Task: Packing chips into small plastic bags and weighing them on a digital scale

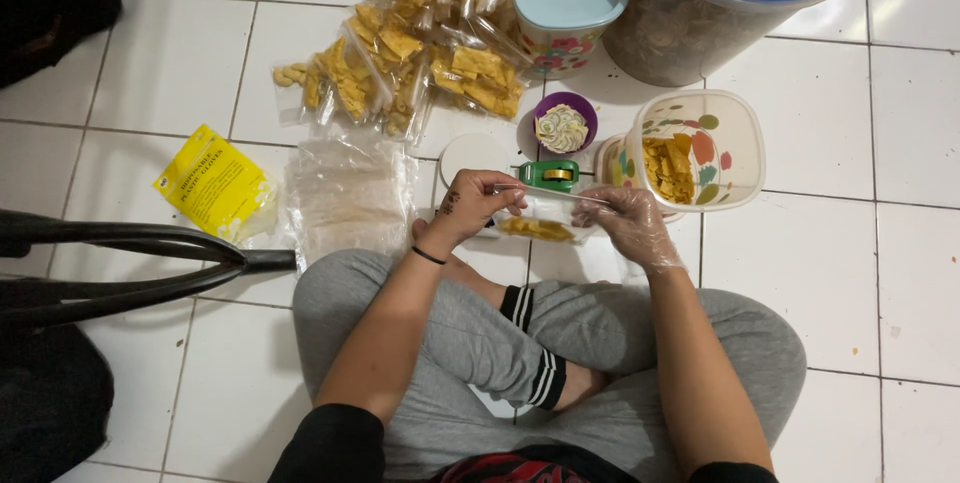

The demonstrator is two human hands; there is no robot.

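Even indoor light, soft shadows

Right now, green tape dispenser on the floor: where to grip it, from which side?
Grip the green tape dispenser across its long flanks, coming from above. It lies flat on the tile, roll facing up, so the sides are exposed. The left hand and gloved right hand hold a clear bag just near-side, so approach from the far side.

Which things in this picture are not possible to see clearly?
Head view only:
- Big jar with blue lid: cut off by the top edge.
- Small clear bag: its opening hidden by left hand and gloved right hand.
- Dark object, top left: too dark.
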